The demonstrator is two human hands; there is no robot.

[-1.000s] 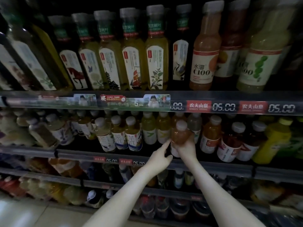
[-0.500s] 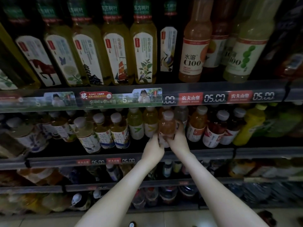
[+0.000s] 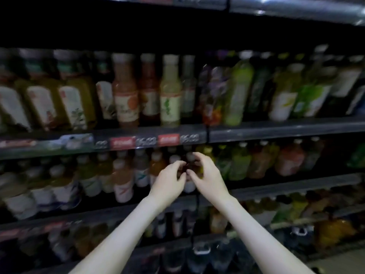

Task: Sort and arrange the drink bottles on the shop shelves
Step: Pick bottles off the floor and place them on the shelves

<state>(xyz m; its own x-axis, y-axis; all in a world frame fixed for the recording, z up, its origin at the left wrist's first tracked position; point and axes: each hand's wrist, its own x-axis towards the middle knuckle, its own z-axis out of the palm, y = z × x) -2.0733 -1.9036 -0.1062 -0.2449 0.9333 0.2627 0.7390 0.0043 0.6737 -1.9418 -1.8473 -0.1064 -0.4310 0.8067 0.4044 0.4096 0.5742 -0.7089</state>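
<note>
Dim light, blurred view: dark metal shelves (image 3: 276, 128) run in tiers, price strips (image 3: 138, 142) along their edges, pale floor (image 3: 343, 262) at lower right.

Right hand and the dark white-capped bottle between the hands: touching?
Cannot tell. In the blurred head view the right hand curls around the dark bottle with its fingers by the cap, but neither contact nor a gap shows plainly.

Orange-pink bottle (image 3: 124, 89) with white cap, pale green bottle (image 3: 170, 91), red price tags (image 3: 121, 142)
</note>
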